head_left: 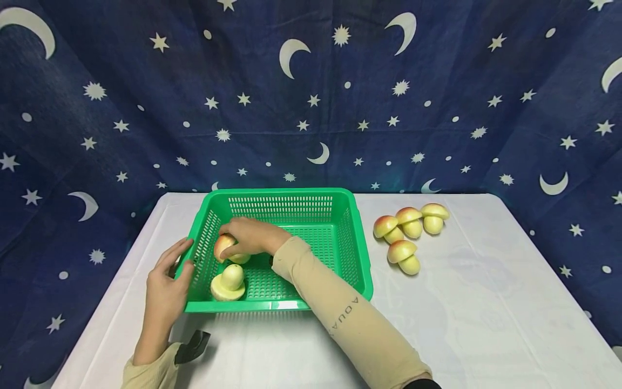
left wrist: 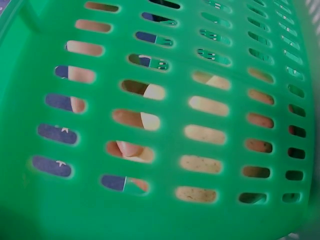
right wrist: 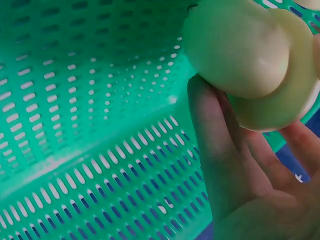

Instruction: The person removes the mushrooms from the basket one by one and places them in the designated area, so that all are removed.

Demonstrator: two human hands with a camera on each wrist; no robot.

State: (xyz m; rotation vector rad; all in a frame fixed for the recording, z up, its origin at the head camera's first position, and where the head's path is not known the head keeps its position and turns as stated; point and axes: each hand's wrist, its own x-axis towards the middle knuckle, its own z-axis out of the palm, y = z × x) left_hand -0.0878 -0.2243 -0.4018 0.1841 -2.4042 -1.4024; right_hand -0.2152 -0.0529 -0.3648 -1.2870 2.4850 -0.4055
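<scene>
Inside the green plastic basket [head_left: 228, 306], my right hand [head_left: 257, 236] grips a toy mushroom [head_left: 225, 247] with a red-yellow cap, close to the left wall. The right wrist view shows fingers around the cap, with the pale stem [right wrist: 240, 50] facing the camera. A second toy mushroom [head_left: 228, 283] stands cap down in the front left corner, its stem up. My left hand [head_left: 167, 286] touches the basket's left rim from outside with fingers and thumb spread apart. In the left wrist view the slotted wall [left wrist: 165, 210] fills the picture and hides that hand's fingers.
Several more toy mushrooms, among them the nearest one [head_left: 404, 256], lie on the white-covered table [head_left: 466, 324] right of the basket. A dark blue curtain [head_left: 311, 108] with moons and stars hangs behind the table.
</scene>
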